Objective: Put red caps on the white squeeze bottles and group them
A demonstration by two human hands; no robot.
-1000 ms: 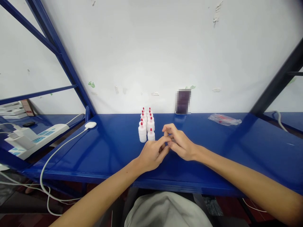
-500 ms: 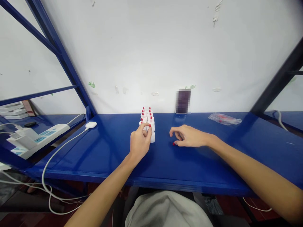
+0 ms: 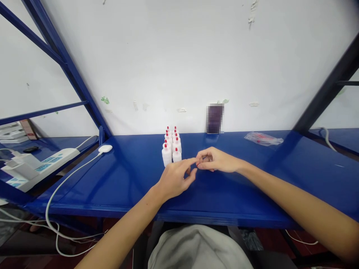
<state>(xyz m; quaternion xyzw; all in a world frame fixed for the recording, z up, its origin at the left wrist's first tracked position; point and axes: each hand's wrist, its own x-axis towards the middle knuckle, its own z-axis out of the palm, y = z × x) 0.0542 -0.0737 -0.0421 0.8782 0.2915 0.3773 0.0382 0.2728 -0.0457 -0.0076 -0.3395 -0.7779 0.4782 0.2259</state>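
Note:
Between the thumb and fingertips of my right hand [image 3: 214,160] is a small red cap [image 3: 198,164], mostly hidden by the fingers. My left hand [image 3: 178,177] is beside it, its index finger stretched out to the right hand's fingertips and its thumb apart, holding nothing. Just beyond my left hand, white bottles [image 3: 166,156] with red tips stand upright in two rows running toward the wall. The nearest bottle on the right [image 3: 177,155] is partly covered by my left hand.
The blue table [image 3: 126,179] meets a white wall. A clear plastic bag [image 3: 263,138] with red pieces lies at the right. A dark, blurred upright object [image 3: 215,118] leans on the wall. A white puck [image 3: 105,148] with a cable and a power strip [image 3: 53,162] are at the left.
My left hand has come off the near bottle's red tip and moved right to meet my right hand. The right hand has closed on the red cap and moved slightly left.

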